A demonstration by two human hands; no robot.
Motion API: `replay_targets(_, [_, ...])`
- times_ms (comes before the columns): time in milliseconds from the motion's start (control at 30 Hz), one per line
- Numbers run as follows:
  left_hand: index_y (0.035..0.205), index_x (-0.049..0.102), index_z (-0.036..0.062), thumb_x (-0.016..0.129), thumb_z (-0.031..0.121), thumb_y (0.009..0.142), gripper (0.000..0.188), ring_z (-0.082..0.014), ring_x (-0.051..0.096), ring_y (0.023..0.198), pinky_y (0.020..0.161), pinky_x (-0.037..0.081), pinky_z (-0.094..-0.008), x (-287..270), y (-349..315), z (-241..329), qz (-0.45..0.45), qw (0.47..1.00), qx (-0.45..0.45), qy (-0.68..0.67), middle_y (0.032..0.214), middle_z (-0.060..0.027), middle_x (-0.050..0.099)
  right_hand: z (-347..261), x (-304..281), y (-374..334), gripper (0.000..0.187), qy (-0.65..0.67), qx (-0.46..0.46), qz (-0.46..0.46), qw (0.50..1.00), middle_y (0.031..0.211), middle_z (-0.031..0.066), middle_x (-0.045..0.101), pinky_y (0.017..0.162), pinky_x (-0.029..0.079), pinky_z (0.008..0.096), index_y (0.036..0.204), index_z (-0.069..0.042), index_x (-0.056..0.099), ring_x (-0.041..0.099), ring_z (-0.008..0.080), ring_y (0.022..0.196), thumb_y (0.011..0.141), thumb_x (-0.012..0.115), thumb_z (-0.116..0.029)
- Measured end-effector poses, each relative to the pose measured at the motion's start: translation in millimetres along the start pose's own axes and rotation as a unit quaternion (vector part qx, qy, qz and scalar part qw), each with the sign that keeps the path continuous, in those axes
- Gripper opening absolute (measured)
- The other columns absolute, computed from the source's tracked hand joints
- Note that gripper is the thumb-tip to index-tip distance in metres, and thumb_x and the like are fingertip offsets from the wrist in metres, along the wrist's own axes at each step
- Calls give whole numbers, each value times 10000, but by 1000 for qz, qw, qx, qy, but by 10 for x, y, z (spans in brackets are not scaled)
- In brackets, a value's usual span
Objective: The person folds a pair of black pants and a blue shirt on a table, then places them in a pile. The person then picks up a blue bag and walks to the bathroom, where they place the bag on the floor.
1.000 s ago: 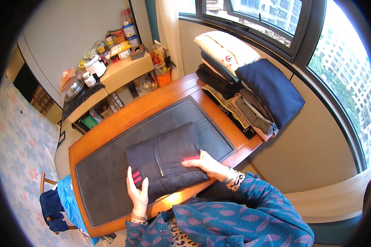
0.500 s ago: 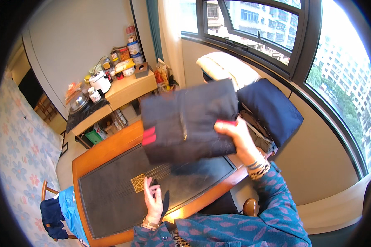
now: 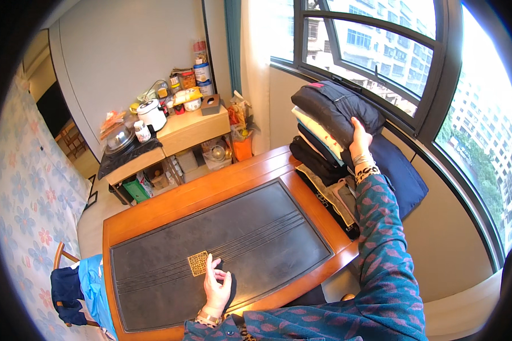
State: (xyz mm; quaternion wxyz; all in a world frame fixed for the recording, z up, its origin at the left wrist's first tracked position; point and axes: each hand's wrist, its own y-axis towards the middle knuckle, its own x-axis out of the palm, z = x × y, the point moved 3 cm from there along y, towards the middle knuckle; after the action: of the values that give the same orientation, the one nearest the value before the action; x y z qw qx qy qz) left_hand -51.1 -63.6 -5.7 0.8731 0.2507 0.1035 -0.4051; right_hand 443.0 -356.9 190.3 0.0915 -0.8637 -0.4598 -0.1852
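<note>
A folded black padded garment (image 3: 330,108), with a small pink-red patch, rests on the clothes stack past the table's right end. My right hand (image 3: 360,141) grips its near right edge, and the fingers on the far side are hidden. Beneath it are a cream folded piece (image 3: 318,129) and several dark folded clothes (image 3: 316,159). A navy folded piece (image 3: 401,173) lies to the right of that hand. My left hand (image 3: 217,290) is open and holds nothing. Its fingers, partly curled, hover at the gold square (image 3: 198,263) on the dark tabletop.
The wooden table (image 3: 170,200) with a black inlaid top spans the middle. Behind it, a side desk (image 3: 196,122) bears a rice cooker, tubs and bags. Blue clothing (image 3: 94,287) hangs over a chair at left. A window (image 3: 375,62) stands open at right.
My right hand has carried the black garment from above the table to the far right, onto the stack. My left hand stays low over the table, its fingers slightly more curled.
</note>
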Motion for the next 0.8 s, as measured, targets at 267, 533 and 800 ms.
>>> replay_targets(267, [1495, 309, 54, 670, -26, 786, 800, -126, 577, 732, 671, 519, -257, -1, -3, 17, -4, 1000, -22, -6, 1186, -126, 617, -31, 193, 105, 448, 188, 54, -32, 980, 996, 167, 673, 704, 585, 428, 1016, 54, 630, 669, 289, 755, 648, 857, -63])
replay_targets(533, [1499, 305, 61, 661, -18, 754, 829, -133, 574, 688, 643, 516, -272, 0, 33, 14, -12, 1000, -5, 2, 1166, -124, 627, -13, 176, 101, 784, 23, 19, 30, 999, 1221, 189, 620, 898, 508, 361, 1190, 144, 566, 624, 254, 1011, 619, 903, -275])
replay_targets(800, [1512, 287, 97, 656, -12, 783, 825, -110, 550, 655, 608, 508, -268, 6, 47, 20, -32, 999, -30, -10, 1134, -114, 643, -224, -41, -129, 999, -190, -221, 21, 956, 1331, 317, 504, 1033, 424, 454, 1385, 141, 302, 552, 404, 1185, 723, 812, -406])
